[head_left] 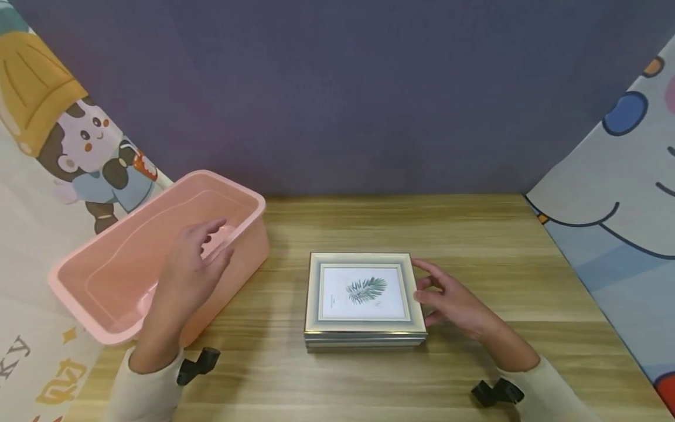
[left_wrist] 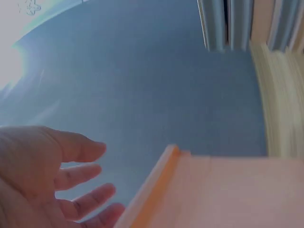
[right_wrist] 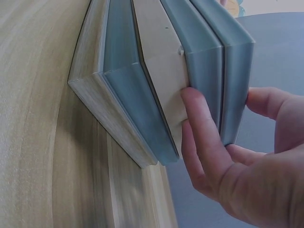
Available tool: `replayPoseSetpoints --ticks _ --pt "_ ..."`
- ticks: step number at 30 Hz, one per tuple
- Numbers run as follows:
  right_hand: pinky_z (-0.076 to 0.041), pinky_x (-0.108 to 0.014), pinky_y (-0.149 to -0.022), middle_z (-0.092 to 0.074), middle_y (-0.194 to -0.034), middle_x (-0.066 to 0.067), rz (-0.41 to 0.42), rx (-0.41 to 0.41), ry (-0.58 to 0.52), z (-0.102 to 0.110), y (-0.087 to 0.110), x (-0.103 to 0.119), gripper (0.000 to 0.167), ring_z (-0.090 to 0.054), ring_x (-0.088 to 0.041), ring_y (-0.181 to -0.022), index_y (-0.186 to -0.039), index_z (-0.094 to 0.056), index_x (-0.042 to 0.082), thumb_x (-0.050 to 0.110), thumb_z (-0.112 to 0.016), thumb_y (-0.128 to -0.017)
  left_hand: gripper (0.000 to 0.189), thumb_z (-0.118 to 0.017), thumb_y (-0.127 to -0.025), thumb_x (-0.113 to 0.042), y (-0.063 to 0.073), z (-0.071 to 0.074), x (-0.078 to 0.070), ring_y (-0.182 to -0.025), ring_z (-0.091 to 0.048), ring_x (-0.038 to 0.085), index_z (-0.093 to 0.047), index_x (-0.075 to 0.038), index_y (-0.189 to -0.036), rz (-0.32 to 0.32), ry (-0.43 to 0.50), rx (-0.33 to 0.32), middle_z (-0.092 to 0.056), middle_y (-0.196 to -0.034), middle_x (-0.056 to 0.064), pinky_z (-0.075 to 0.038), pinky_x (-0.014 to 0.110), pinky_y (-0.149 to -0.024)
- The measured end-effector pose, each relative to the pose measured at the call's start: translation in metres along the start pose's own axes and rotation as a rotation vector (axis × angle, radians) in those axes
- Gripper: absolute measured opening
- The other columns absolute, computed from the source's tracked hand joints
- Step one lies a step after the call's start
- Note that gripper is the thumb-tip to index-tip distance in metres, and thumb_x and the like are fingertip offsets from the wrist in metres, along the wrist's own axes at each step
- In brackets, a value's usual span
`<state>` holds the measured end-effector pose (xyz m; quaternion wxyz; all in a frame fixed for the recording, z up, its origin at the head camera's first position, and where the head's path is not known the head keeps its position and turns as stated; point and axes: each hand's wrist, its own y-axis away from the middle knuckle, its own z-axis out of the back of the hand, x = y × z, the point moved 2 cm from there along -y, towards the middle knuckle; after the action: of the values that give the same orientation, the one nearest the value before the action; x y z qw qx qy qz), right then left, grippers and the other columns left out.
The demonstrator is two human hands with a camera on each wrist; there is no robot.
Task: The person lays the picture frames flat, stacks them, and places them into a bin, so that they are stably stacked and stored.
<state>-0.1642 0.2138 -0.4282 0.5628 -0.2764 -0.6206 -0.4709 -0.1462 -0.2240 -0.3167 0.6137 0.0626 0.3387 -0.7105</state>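
Observation:
A stack of several picture frames lies on the table, and the top picture frame (head_left: 364, 294) shows a green leaf print behind a pale border. My right hand (head_left: 449, 302) is at the stack's right side, fingertips touching the frames' edges. In the right wrist view, one finger of the right hand (right_wrist: 256, 166) rests against a cream frame edge (right_wrist: 164, 61), and others touch the top blue-grey frame (right_wrist: 235, 71). My left hand (head_left: 191, 272) hovers over the pink bin (head_left: 237, 258) near its right rim, holding nothing, thumb and fingers apart.
The bin stands at an angle on the left of the wood-grain table (head_left: 474, 234). A dark blue-grey panel (head_left: 337, 94) rises behind the table. Cartoon-printed sheets flank it on the left (head_left: 31, 234) and right (head_left: 606, 176).

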Motion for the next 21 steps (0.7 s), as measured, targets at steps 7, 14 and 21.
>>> replayPoseSetpoints --ticks 7,14,21 --pt "-0.063 -0.050 -0.069 -0.040 -0.120 -0.023 0.006 0.000 -0.011 0.000 0.001 0.000 0.078 -0.066 -0.026 -0.090 -0.163 -0.017 0.013 0.010 -0.063 -0.099 0.051 -0.071 -0.094 -0.016 0.008 0.007 0.017 -0.108 -0.055 0.044 -0.055 -0.001 -0.140 0.107 -0.094 0.071 -0.058 -0.127 0.027 -0.048 0.061 -0.084" --pt "-0.063 -0.051 -0.068 -0.040 -0.119 -0.022 0.009 0.000 -0.009 0.000 0.001 0.001 0.078 -0.066 -0.027 -0.090 -0.162 -0.018 0.013 0.011 -0.063 -0.098 0.045 -0.070 -0.095 -0.019 0.007 0.007 0.028 -0.099 -0.061 0.038 -0.061 -0.004 -0.137 0.177 -0.127 0.185 -0.067 -0.118 0.023 -0.050 0.052 -0.079" --pt "-0.063 -0.050 -0.068 -0.040 -0.119 -0.022 0.010 0.001 -0.009 -0.001 0.001 0.001 0.078 -0.066 -0.027 -0.090 -0.163 -0.018 0.013 0.011 -0.063 -0.098 0.036 -0.069 -0.096 -0.018 0.004 0.006 0.029 -0.094 -0.063 0.035 -0.067 -0.004 -0.129 0.179 -0.157 0.209 -0.070 -0.111 0.021 -0.048 0.048 -0.077"
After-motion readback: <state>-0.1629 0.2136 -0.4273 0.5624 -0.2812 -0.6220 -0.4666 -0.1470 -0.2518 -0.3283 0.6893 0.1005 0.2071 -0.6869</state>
